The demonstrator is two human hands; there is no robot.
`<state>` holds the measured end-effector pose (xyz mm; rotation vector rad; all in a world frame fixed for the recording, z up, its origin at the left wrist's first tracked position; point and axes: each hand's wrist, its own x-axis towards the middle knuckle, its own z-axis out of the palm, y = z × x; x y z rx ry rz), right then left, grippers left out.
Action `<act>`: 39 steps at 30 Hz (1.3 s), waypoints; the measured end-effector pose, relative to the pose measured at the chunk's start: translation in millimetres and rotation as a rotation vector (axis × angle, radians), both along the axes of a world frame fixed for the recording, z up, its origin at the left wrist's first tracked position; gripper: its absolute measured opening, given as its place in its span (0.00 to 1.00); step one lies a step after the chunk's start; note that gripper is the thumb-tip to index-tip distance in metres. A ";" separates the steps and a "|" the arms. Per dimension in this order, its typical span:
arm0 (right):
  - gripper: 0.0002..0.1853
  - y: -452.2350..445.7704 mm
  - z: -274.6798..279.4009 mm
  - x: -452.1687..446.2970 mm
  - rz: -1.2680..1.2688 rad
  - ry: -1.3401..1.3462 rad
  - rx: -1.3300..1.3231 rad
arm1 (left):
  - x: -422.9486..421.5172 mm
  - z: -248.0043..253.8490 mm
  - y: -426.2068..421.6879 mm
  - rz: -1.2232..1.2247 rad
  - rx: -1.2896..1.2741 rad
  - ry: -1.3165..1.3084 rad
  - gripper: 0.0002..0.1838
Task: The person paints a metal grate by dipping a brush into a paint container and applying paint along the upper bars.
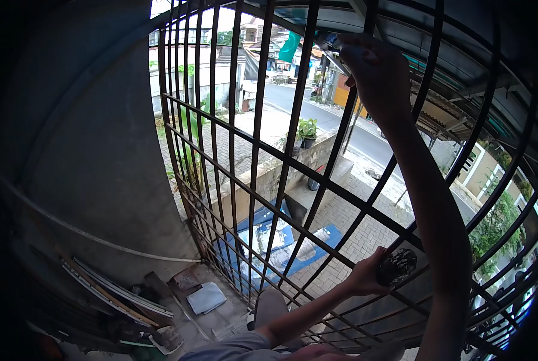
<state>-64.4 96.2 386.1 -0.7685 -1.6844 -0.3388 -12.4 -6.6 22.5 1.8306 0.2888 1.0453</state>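
Starting at the left, you've got the grey wall (100,132), thin boards (122,292) lying along its foot, then a pale folded sheet (207,298) on the floor (234,313), close to the floor's edge where the barred grille (287,159) stands. Mind your feet along that edge!

Now across, and up to the grille's upper edge: something small and dark (329,41) shows at the fingertips of your right hand (376,69), raised high with the fingers curled in at the bars. Whether they're closed on that thing or on a bar, I cannot tell. That arm is at a long reach, so it looks wise to work in short, controlled movements and let the shoulder rest.

Down below, your left hand (364,277) has a firm hold on the side of a dark round container (397,266), thumb uppermost, just beside the grille's lower bars. Its dark, pale-flecked face is turned up towards you. If that's an open mouth, it calls for a level wrist, clear of the bars, with no knock against the metal.
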 end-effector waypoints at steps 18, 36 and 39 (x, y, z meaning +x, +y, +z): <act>0.11 20.3 -4.6 6.5 -0.102 -0.330 0.179 | -0.2 -0.7 -0.9 -0.009 -0.019 0.040 0.51; 0.11 21.9 3.5 6.4 -0.035 -0.214 0.090 | 1.9 -3.1 1.2 -0.031 -0.031 0.039 0.56; 0.10 20.3 0.7 8.8 -0.071 -0.169 -0.004 | 1.4 -4.5 0.0 -0.017 -0.014 0.023 0.54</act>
